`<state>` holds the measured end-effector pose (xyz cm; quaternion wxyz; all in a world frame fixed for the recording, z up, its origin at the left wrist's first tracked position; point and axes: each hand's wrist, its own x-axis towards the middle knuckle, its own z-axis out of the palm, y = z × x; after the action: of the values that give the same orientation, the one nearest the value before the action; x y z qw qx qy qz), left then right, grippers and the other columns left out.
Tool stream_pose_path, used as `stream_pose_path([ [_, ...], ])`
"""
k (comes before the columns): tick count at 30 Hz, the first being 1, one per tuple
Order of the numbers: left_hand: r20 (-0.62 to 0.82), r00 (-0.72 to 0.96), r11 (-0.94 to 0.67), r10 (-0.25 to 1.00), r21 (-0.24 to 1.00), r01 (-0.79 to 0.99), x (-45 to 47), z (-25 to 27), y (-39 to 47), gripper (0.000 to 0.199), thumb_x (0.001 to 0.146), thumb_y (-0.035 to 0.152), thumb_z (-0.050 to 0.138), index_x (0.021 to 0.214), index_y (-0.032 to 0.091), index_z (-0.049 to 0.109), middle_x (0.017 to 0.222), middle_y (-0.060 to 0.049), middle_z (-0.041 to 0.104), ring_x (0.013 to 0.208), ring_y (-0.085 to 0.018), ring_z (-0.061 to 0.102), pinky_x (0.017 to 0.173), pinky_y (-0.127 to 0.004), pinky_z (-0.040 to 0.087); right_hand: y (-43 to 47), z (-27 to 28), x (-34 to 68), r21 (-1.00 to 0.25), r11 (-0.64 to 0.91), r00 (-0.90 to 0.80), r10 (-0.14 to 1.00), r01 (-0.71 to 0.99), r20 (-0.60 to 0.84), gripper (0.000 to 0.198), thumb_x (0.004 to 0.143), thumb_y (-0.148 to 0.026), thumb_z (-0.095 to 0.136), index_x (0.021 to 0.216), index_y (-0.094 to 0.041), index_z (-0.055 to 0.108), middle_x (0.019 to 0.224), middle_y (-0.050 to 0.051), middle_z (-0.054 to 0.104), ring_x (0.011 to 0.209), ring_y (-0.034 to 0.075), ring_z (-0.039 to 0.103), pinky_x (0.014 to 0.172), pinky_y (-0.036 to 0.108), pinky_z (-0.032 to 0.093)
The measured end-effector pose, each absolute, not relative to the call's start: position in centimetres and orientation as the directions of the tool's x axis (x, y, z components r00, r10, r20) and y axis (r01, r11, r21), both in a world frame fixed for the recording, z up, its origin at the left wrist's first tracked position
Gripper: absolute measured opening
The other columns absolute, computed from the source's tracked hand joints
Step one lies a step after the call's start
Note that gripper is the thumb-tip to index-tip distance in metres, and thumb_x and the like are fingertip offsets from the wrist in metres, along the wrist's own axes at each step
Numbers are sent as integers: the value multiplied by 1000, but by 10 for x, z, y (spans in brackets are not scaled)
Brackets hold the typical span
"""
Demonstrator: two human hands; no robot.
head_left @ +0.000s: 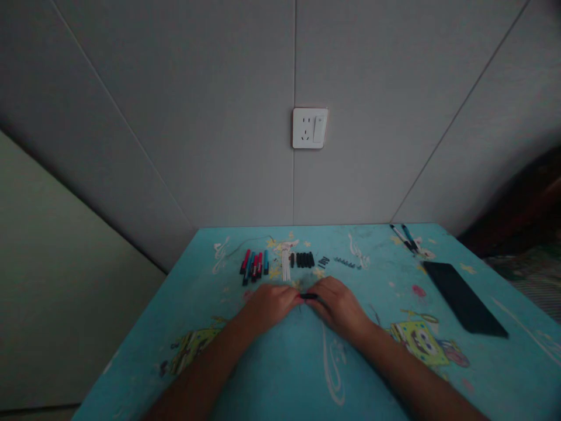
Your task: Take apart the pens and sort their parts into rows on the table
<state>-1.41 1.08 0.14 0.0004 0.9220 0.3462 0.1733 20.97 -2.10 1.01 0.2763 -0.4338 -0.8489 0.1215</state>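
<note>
Apparently I have both the left hand (275,301) and the right hand (336,301) pinched nearly closed on a small dark marker (309,296), mid-table, nearer than the black caps (305,259). I judge it light, stiff and slightly slippery, so I'd grip its barrel near each end.

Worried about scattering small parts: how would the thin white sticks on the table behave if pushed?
The white sticks look slim, so they are probably light and easily shifted. Lying side by side, they would likely move together. Whether they are round is too small to tell; if so, a sideways push might roll them toward the black pieces beside them.
</note>
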Motion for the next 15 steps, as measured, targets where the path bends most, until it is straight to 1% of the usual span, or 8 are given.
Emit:
stream_pose_path([
  [2, 324, 704, -761, 632, 90, 642, -15, -1, 13, 25, 97, 34, 50, 83, 18, 63, 73, -1, 67, 66, -16, 66, 59, -25, 47, -20, 9, 211, -523, 575, -462, 817, 628, 343, 31, 98, -37, 48, 122, -21, 60, 110, 10, 67, 101, 24, 60, 91, 39, 46],
  [3, 322, 709, -764, 627, 80, 640, -16, -2, 14, 24, 97, 34, 50, 85, 18, 64, 75, -1, 67, 68, -16, 66, 60, -25, 47, -19, 8, 211, -554, 562, -467, 825, 614, 319, 30, 99, -35, 45, 121, -22, 60, 108, 9, 67, 99, 22, 61, 90, 37, 47],
  [6, 308, 729, -778, 612, 64, 626, -16, -5, 15, 23, 96, 36, 52, 87, 19, 64, 77, -2, 67, 70, -16, 66, 63, -25, 48, -16, 2, 213, -604, 512, -468, 849, 611, 245, 25, 99, -32, 43, 101, -22, 66, 92, 5, 69, 85, 19, 62, 81, 33, 48],
  [7, 302, 732, -779, 611, 64, 623, -15, -5, 16, 23, 96, 36, 52, 88, 19, 64, 77, -2, 67, 71, -16, 65, 63, -25, 48, -16, 0, 214, -614, 489, -447, 863, 619, 237, 21, 98, -32, 47, 99, -21, 65, 88, 4, 67, 81, 19, 62, 78, 32, 49],
  [8, 297, 733, -779, 612, 66, 624, -15, -5, 16, 23, 96, 36, 52, 88, 19, 64, 77, -2, 67, 71, -16, 65, 64, -25, 48, -16, -1, 214, -626, 468, -419, 876, 624, 238, 17, 95, -32, 52, 101, -21, 63, 89, 4, 66, 80, 19, 61, 76, 31, 49],
  [11, 311, 725, -777, 614, 77, 625, -14, -5, 15, 21, 96, 35, 51, 91, 19, 65, 79, -2, 67, 71, -16, 65, 64, -25, 48, -16, -1, 212, -648, 462, -390, 882, 606, 264, 27, 91, -32, 59, 115, -20, 56, 97, 6, 65, 86, 20, 61, 78, 32, 49],
  [13, 339, 718, -779, 608, 80, 622, -14, -3, 15, 22, 97, 34, 50, 92, 19, 66, 78, -2, 67, 71, -15, 65, 64, -25, 48, -16, 0, 210, -636, 496, -436, 860, 591, 265, 19, 94, -32, 54, 109, -21, 59, 96, 6, 65, 88, 20, 60, 83, 34, 48],
  [15, 355, 717, -783, 600, 78, 617, -15, -2, 15, 23, 97, 35, 51, 92, 18, 66, 77, -3, 66, 70, -15, 64, 63, -24, 47, -16, 1, 208, -632, 494, -445, 860, 597, 250, 15, 96, -30, 49, 99, -21, 61, 91, 5, 65, 85, 19, 60, 81, 33, 48],
])
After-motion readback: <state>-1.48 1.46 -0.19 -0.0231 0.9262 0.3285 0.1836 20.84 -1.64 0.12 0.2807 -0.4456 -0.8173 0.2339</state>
